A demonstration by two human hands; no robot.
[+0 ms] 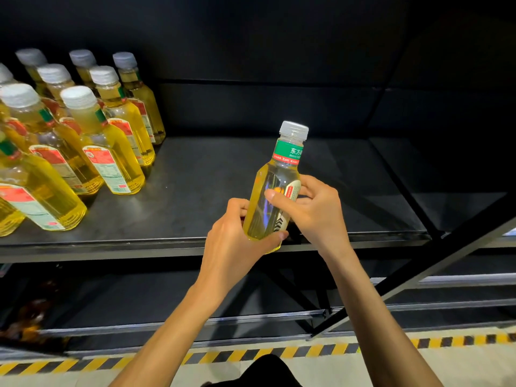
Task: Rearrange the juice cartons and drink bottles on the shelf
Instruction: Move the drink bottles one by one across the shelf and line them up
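A clear bottle of yellow drink (279,174) with a grey-white cap and green neck label is held upright over the front edge of the dark shelf (195,185). My left hand (237,241) grips its base, thumb across the bottom front. My right hand (312,208) holds its middle from the right, thumb pressed on the front. Several matching bottles (83,135) stand in rows at the shelf's left end.
The shelf has a black back wall (251,107) and a raised front lip (111,247). A black diagonal frame bar (418,275) crosses at the right. Lower shelf levels (167,303) lie beneath. Yellow-black hazard tape (251,356) runs along the floor.
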